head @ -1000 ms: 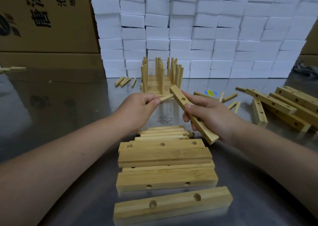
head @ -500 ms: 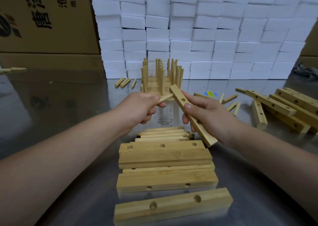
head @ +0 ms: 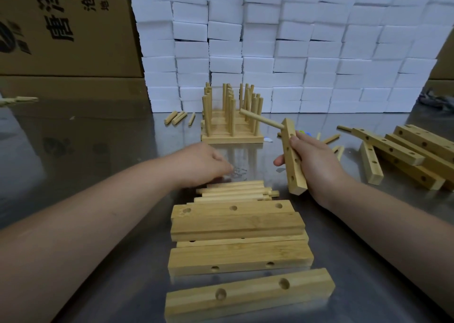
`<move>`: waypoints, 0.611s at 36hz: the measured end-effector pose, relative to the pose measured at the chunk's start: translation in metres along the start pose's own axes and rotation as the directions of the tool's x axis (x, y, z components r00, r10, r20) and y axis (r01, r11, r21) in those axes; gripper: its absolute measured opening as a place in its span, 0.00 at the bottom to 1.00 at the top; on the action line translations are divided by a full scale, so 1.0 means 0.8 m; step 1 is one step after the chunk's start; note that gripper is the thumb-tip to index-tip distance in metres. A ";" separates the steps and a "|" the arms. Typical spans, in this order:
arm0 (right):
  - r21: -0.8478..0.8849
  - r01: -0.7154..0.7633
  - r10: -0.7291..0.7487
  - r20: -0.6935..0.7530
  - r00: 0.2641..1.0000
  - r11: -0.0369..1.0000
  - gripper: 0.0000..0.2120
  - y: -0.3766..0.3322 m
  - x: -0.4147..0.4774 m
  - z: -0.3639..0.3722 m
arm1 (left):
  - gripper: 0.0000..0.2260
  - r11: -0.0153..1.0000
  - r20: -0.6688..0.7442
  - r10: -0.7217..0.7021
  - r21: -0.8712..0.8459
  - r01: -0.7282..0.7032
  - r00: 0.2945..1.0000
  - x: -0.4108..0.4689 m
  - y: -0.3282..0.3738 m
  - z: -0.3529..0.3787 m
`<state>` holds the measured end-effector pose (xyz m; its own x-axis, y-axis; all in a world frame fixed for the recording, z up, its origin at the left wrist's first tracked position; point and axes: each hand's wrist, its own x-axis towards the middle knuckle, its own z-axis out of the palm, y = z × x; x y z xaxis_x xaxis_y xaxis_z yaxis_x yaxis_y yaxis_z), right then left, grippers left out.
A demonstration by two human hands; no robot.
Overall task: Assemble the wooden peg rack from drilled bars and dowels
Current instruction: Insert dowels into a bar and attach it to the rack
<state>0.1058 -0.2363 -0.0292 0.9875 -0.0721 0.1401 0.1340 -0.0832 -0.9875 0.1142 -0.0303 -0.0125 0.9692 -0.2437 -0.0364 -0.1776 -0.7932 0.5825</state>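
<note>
Head view: both hands over the steel tabletop (head: 98, 150).
Right hand (head: 317, 160): grips a drilled bar (head: 297, 180), tilted near upright, clear of the tabletop.
Dowel (head: 260, 120): seated in the bar's top hole, pointing left.
Left hand (head: 201, 161): relaxed, empty, just above the loose dowels (head: 235, 191).

My left hand (head: 204, 161), bare, short fingers, rounded knuckles, my right hand (head: 317, 165), bare as well, my left forearm (head: 98, 219) uncovered out to the picture's edge, smooth and broad, my right forearm (head: 393, 224) uncovered likewise, wrists plain skin.
</note>
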 end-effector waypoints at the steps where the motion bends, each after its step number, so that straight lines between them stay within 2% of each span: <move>1: -0.039 0.014 -0.014 0.011 1.000 0.999 0.11 0.000 -0.001 0.001 | 0.09 0.999 0.029 -0.009 0.033 0.008 1.000 0.000 0.000 0.001; 7: -0.117 0.073 -0.067 0.049 0.997 0.990 0.14 -0.001 -0.004 0.006 | 0.05 0.998 0.055 0.012 0.062 -0.015 0.998 -0.002 0.003 0.005; 9: -0.115 0.076 -0.071 0.048 0.996 0.991 0.14 -0.001 -0.004 0.006 | 0.03 0.998 0.043 0.015 0.054 -0.017 0.999 -0.002 0.003 0.007; 15: -0.075 0.059 -0.054 0.057 0.997 0.995 0.17 -0.003 -0.003 0.004 | 0.05 0.996 0.014 0.053 0.068 -0.054 0.998 -0.006 0.005 0.009; 17: -0.072 0.063 -0.059 0.058 0.997 0.995 0.18 -0.004 -0.003 0.003 | 0.06 0.998 -0.061 0.066 0.002 -0.066 0.996 -0.006 0.006 0.010; 20: -0.052 0.051 -0.048 0.063 0.997 0.997 0.20 -0.007 -0.003 0.003 | 0.08 0.975 -0.195 0.087 -0.183 -0.123 0.977 -0.007 0.010 0.008; 22: -0.043 0.051 -0.048 0.068 0.997 0.998 0.20 -0.009 -0.003 0.003 | 0.08 0.962 -0.229 0.119 -0.213 -0.169 0.966 -0.009 0.015 0.007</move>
<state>0.1024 -0.2334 -0.0225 0.9834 -0.0003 0.1816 0.1800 -0.1298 -0.9751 0.1045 -0.0413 -0.0100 0.9542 -0.2026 0.2200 -0.2986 -0.6035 0.7394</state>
